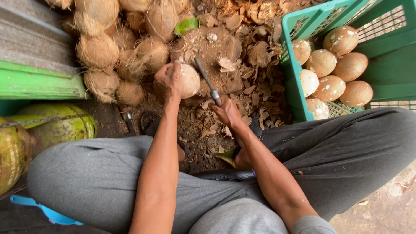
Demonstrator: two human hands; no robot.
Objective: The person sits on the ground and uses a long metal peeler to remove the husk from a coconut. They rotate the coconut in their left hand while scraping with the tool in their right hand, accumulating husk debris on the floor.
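Single head-worn view, looking steeply down over seated lap (grey trousers [99, 173] fill lower frame), close on both hands [171, 80] at ground level; green crate [299, 26] at upper right edge.

The ground [203, 130] is carrying a thick scatter of brown husk chips [255, 82] around a worn chopping block [212, 52]. A pile of fibrous unpeeled coconuts [117, 47] is lying on it at the upper left, touching the block. A green plastic crate [299, 86] is standing on it at the right, holding peeled coconuts [333, 65].
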